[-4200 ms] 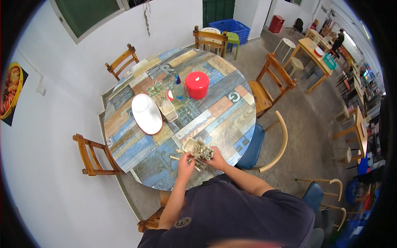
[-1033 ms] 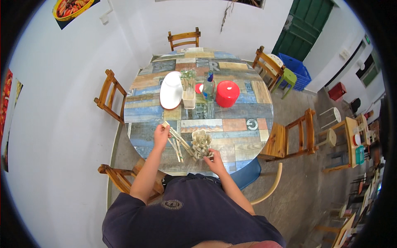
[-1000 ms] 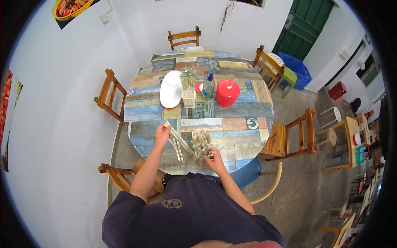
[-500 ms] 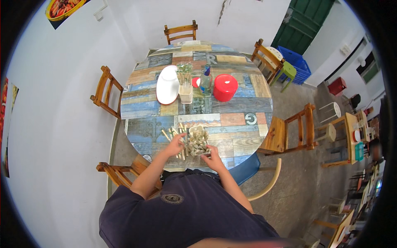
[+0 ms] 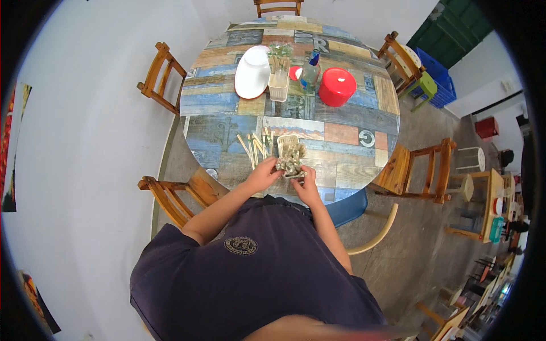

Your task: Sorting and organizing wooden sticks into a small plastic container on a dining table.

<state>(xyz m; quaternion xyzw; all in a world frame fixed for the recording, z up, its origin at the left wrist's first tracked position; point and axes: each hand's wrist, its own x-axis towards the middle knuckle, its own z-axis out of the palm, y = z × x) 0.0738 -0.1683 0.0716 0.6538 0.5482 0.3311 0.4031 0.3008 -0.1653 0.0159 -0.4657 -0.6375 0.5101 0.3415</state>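
A greyish-green, crinkled clump (image 5: 292,157), its kind too small to make out, sits at a small cream plastic basket (image 5: 286,140) near the table's front edge. My left hand (image 5: 265,174) has its fingers curled in against the clump's left side. My right hand (image 5: 307,184) grips its near right end, thumb and fingers closed. Just left of the basket lie several pale chopsticks (image 5: 254,149), loosely fanned out on the tabletop and apart from my hands. My fingertips are partly hidden by the clump.
The round patterned table (image 5: 341,153) also bears a white oval tray (image 5: 248,79), an upright cream basket (image 5: 278,91) with greenery, a glass bottle (image 5: 309,74) and a red lidded tub (image 5: 337,88). Wooden chairs (image 5: 421,170) surround it; a blue seat (image 5: 348,209) adjoins its front edge.
My left hand has moved from beside the chopsticks over to the clump. My right hand remains at the clump's right end. The whole view has shifted, with the table higher in the picture.
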